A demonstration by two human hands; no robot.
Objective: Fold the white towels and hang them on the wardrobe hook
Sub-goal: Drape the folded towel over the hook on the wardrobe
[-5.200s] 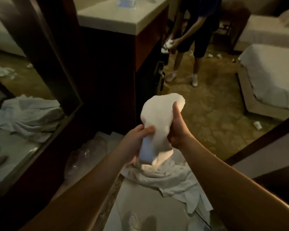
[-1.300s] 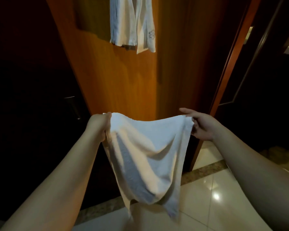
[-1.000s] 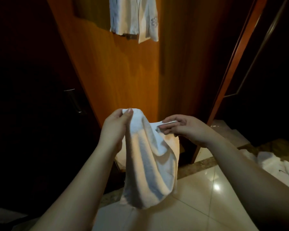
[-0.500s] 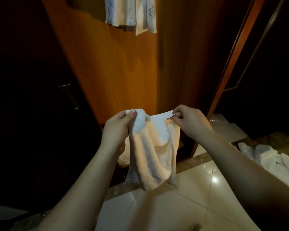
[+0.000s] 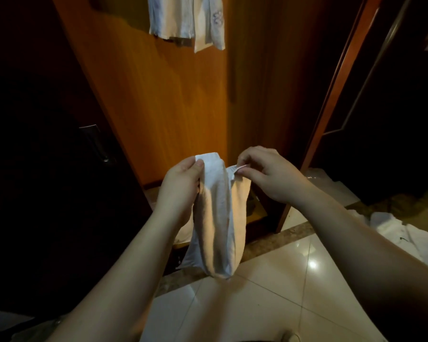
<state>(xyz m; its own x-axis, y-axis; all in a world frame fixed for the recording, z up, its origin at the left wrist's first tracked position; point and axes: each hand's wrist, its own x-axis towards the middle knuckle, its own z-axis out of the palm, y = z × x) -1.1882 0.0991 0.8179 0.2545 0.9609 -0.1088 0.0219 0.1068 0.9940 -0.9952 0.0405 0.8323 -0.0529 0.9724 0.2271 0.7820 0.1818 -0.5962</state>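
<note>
Fingers of both hands are pinching a white towel (image 5: 218, 218) at its top edge: the left hand (image 5: 183, 183) is gripping one folded corner, the right hand (image 5: 272, 176) the other, close together. It is hanging doubled before an orange wardrobe door (image 5: 173, 95), below already hung towels (image 5: 183, 18).

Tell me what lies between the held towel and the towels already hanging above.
Only bare orange wood panel separates the held towel from the hanging towels, in the head view.

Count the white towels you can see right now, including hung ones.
3 places: one towel held between the left hand and right hand, hung towels on the wardrobe door, a white heap on the floor at right. Layers may hide more.
</note>
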